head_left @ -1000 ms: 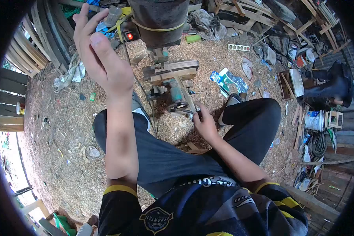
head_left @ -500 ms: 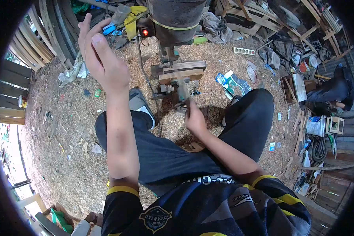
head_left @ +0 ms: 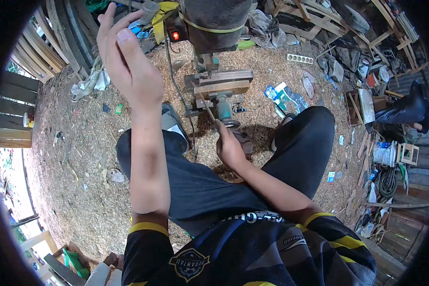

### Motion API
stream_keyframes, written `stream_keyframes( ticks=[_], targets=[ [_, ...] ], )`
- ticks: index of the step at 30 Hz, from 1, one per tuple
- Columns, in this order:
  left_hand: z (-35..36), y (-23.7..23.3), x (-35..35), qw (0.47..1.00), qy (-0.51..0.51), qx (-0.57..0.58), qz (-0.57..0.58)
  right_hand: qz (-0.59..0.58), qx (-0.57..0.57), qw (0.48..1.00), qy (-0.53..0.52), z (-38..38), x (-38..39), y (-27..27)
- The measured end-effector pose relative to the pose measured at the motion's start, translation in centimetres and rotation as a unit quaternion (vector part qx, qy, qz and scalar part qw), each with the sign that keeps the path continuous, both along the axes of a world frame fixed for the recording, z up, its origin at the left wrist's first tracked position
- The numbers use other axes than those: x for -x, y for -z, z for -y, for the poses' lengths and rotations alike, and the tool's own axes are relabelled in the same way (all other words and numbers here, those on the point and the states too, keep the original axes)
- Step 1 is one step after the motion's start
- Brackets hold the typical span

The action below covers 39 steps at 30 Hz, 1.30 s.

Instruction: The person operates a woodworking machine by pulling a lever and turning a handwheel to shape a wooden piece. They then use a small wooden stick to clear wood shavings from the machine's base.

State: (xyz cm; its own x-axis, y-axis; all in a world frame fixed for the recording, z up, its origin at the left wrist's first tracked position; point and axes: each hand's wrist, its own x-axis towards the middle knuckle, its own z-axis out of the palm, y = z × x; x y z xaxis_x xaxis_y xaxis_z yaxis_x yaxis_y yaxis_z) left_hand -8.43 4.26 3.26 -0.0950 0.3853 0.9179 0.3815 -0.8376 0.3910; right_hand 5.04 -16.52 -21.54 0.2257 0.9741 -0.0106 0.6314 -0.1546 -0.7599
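My left hand is raised at the upper left, fingers apart, with nothing in it. My right hand is closed round the near end of a thin stick-like tool, which points up and left toward the machine. Beyond it, a wooden block is fixed in the dark machine, above a green vise part with a round handwheel. The tool's far end is close to the block's lower left edge; whether they touch I cannot tell.
Wood shavings cover the ground. A white power strip and a blue-green packet lie to the right. Curved boards lean at the upper left. Another person's leg shows at the far right, and another person's feet at the bottom left.
My right hand has moved slightly left and down, and the tool, blurred before, is now clearer and tilted up-left. The whole view has shifted a little. My left hand stays raised.
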Motion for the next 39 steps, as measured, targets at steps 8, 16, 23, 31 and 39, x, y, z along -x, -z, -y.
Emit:
stream_keyframes(
  ticks=[8,16,23,31,39],
  targets=[
    [-0.7,0.3,-0.7,1.000,0.018,-0.009,0.005,0.033,-0.005,0.999,0.006,0.2,-0.7,1.1],
    [-0.7,0.3,-1.5,1.000,0.028,-0.004,0.008,0.051,-0.021,0.998,0.019,0.5,-1.8,0.5],
    [-0.9,0.3,-2.0,0.999,0.030,-0.002,0.018,0.025,-0.003,0.998,0.055,0.6,-2.4,0.4],
    [-0.7,0.0,-2.4,1.000,0.019,0.002,0.012,0.036,0.016,0.998,0.051,0.7,-2.4,1.4],
    [-0.8,-0.3,-2.9,0.999,0.023,0.011,0.026,0.016,-0.004,0.998,0.055,0.8,-2.1,0.1]
  ],
)
